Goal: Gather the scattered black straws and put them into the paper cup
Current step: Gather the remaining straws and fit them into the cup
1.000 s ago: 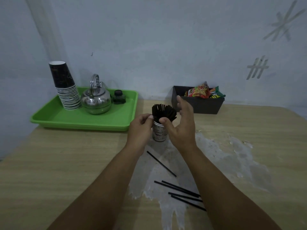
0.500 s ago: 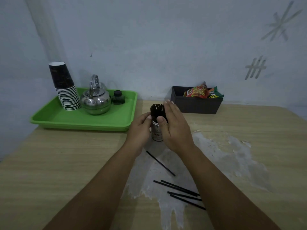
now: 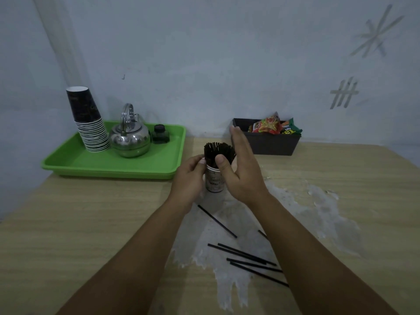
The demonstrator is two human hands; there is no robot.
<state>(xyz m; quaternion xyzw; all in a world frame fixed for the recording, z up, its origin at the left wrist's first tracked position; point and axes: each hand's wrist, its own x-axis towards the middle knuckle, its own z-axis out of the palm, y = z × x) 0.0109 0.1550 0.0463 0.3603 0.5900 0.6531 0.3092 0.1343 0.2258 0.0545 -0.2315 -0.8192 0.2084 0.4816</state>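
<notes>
A paper cup (image 3: 213, 180) stands upright mid-table with a bundle of black straws (image 3: 217, 152) sticking out of its top. My left hand (image 3: 188, 178) curls around the cup's left side, fingertips at the rim. My right hand (image 3: 242, 171) is flat and open against the right side of the bundle, thumb pressing the straws in front. Several loose black straws (image 3: 245, 258) lie on the table near my right forearm. One more loose straw (image 3: 217, 221) lies diagonally just in front of the cup.
A green tray (image 3: 75, 162) at the back left holds a stack of paper cups (image 3: 91, 126), a steel kettle (image 3: 129, 137) and a small dark jar (image 3: 161, 134). A black box (image 3: 272, 144) of snack packets sits against the wall. A pale worn patch (image 3: 295, 212) covers the wooden tabletop.
My right hand closed flat against the straw bundle, then opened slightly outward again, thumb still on the straws. My left hand stayed at the cup. The loose straws have not moved.
</notes>
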